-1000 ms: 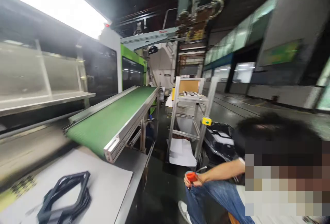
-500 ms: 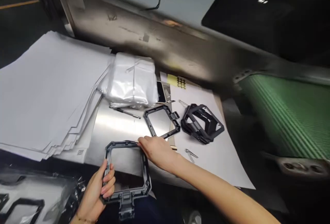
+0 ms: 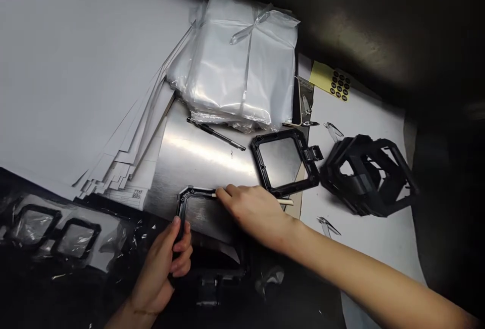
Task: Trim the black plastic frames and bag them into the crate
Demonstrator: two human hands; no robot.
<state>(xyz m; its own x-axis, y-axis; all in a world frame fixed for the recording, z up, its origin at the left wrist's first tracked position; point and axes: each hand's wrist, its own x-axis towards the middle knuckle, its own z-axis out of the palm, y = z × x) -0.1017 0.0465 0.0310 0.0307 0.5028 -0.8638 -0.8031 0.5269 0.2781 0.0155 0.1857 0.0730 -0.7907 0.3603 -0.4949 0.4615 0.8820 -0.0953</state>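
My left hand [image 3: 166, 258] is wrapped round the left side of a black plastic frame [image 3: 195, 191] with cut corners. A hinge-like tab [image 3: 207, 288] juts from the frame's lower edge, which is dim against the dark background. In my right hand [image 3: 253, 213], closed over the frame's top edge, is a slim tool with a beige handle [image 3: 287, 201]. Its tip lies along that edge; the fingers hide most of it, so I cannot tell its exact kind. Behind my right hand, a similar black frame [image 3: 282, 165] lies on the metal table [image 3: 174, 154].
Stacked black frames [image 3: 373, 177] stand on white paper [image 3: 394, 248] at the right, beside small nippers [image 3: 328, 225]. A tied bundle of clear plastic bags [image 3: 227, 66], a black pen [image 3: 217, 134] and a paper stack [image 3: 87, 66] lie behind. Bagged frames [image 3: 78, 238] are at lower left.
The view has tilted down and come closer to the table. My right hand has shifted slightly along the frame's top edge with the tool; my left hand keeps its grip on the left side.
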